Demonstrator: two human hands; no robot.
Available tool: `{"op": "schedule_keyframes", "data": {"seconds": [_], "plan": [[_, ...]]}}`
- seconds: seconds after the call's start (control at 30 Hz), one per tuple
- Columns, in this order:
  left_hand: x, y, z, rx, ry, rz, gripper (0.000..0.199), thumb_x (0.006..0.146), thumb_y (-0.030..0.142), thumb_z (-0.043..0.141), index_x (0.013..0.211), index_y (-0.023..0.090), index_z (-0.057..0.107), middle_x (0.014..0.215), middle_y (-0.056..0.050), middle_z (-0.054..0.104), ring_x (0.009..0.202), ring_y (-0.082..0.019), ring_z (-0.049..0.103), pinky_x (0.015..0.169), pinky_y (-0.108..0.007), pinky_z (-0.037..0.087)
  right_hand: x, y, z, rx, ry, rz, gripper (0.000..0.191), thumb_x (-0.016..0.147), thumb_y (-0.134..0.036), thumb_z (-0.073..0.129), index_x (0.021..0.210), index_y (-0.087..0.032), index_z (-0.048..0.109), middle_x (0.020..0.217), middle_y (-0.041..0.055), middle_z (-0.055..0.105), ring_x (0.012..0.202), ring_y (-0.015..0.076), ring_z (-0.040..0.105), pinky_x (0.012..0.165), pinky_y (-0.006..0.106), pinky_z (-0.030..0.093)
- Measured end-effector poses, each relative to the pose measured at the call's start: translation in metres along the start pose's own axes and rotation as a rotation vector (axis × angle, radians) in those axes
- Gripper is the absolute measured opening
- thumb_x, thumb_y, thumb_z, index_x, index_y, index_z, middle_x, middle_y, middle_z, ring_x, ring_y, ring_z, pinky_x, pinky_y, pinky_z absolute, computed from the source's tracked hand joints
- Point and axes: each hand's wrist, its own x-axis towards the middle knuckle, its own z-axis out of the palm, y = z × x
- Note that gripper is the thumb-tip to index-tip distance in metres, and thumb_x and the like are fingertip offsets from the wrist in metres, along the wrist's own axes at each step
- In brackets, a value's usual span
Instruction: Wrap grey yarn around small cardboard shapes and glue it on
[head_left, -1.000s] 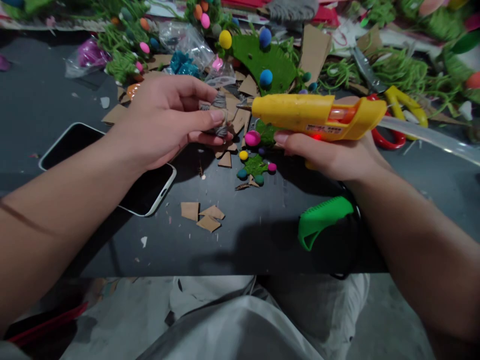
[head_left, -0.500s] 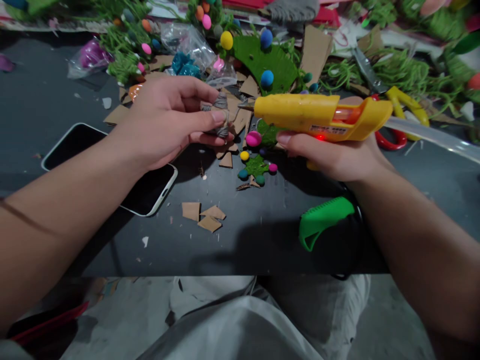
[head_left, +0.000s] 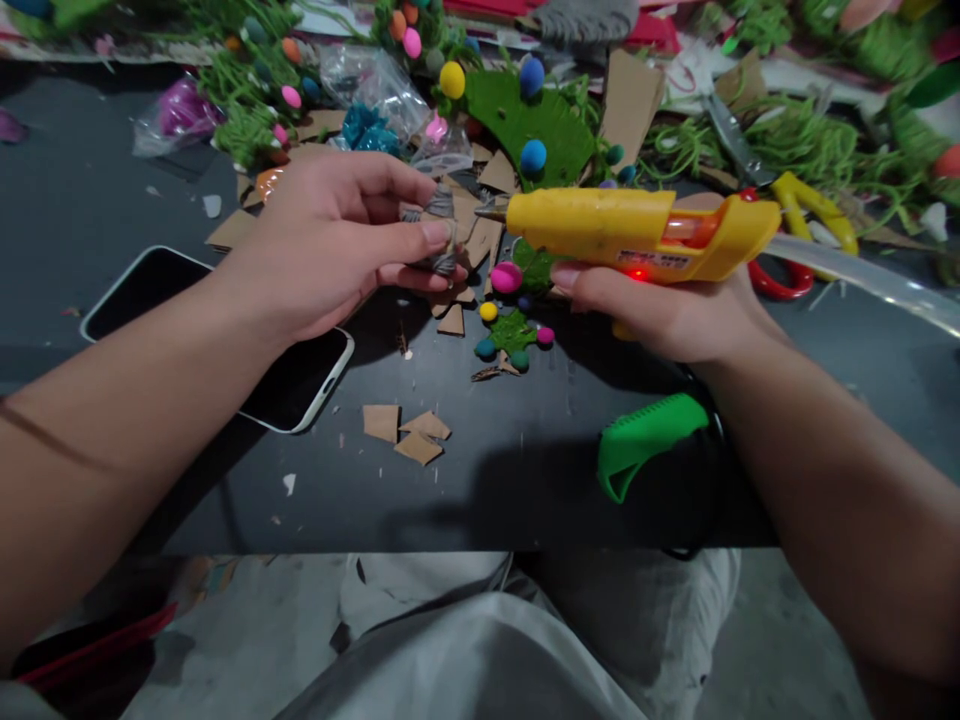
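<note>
My left hand is closed on a small piece wrapped in grey yarn, pinched between thumb and fingers above the table. My right hand grips a yellow hot glue gun, held level with its red light on. The gun's metal nozzle points left at the wrapped piece, a short gap away. A clear glue stick trails from the gun's back end. Below the nozzle lies a green star-shaped piece with coloured balls at its tips. My fingers hide part of the yarn piece.
A phone lies under my left forearm. Cardboard scraps and a green plastic tool are near the front edge. Red-and-yellow-handled scissors rest behind my right hand. Green yarn, balls and plastic bags crowd the back.
Almost nothing differs. The glue gun has shifted very slightly left within the view; my left hand keeps its hold on the yarn-wrapped piece.
</note>
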Motion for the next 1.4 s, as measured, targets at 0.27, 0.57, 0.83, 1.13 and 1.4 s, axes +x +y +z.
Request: {"op": "schedule_keyframes", "data": {"seconds": [0.27, 0.57, 0.83, 1.13, 1.4], "plan": [[-0.0005, -0.0002, 0.0001, -0.001, 0.008, -0.01, 0.021, 0.08, -0.003, 0.069, 0.095, 0.011, 0.064, 0.073, -0.002, 0.07, 0.067, -0.02, 0.076, 0.066, -0.036, 0.068, -0.0012, 0.0011, -0.0002, 0.008, -0.003, 0.013, 0.026, 0.082, -0.049, 0.076, 0.102, -0.034, 0.08, 0.103, -0.0033, 0.08, 0.1, 0.026, 0.075, 0.09, 0.041, 0.061], [-0.0006, -0.0012, -0.0013, -0.013, 0.003, -0.006, 0.02, 0.079, -0.001, 0.07, 0.094, 0.011, 0.066, 0.074, -0.003, 0.072, 0.066, -0.02, 0.076, 0.065, -0.034, 0.068, -0.0004, 0.0015, -0.0007, 0.005, -0.004, -0.032, 0.026, 0.084, -0.049, 0.073, 0.101, -0.032, 0.08, 0.096, -0.0024, 0.08, 0.092, 0.0237, 0.075, 0.087, 0.04, 0.062], [-0.0009, -0.0003, -0.0005, 0.0, 0.011, -0.006, 0.02, 0.08, -0.003, 0.069, 0.095, 0.01, 0.065, 0.072, -0.003, 0.069, 0.066, -0.021, 0.076, 0.064, -0.036, 0.068, -0.0004, 0.0016, -0.0006, -0.006, -0.006, -0.004, 0.028, 0.082, -0.051, 0.075, 0.103, -0.033, 0.081, 0.101, -0.0015, 0.08, 0.098, 0.0262, 0.075, 0.092, 0.043, 0.061], [-0.0012, -0.0005, -0.0015, 0.006, -0.009, 0.008, 0.02, 0.08, -0.001, 0.07, 0.097, 0.01, 0.064, 0.074, -0.003, 0.07, 0.069, -0.022, 0.077, 0.065, -0.036, 0.068, -0.002, -0.0003, -0.0004, 0.004, -0.026, 0.02, 0.025, 0.085, -0.051, 0.072, 0.098, -0.032, 0.081, 0.095, -0.0008, 0.079, 0.093, 0.0246, 0.075, 0.089, 0.04, 0.061], [0.0006, -0.004, -0.0039, -0.004, -0.03, 0.027, 0.021, 0.079, 0.0, 0.071, 0.096, 0.011, 0.065, 0.075, -0.002, 0.07, 0.069, -0.021, 0.077, 0.066, -0.036, 0.068, -0.0028, -0.002, 0.0004, 0.028, -0.022, 0.055, 0.03, 0.085, -0.053, 0.073, 0.101, -0.029, 0.079, 0.099, 0.0001, 0.079, 0.094, 0.0248, 0.075, 0.088, 0.04, 0.061]]}}
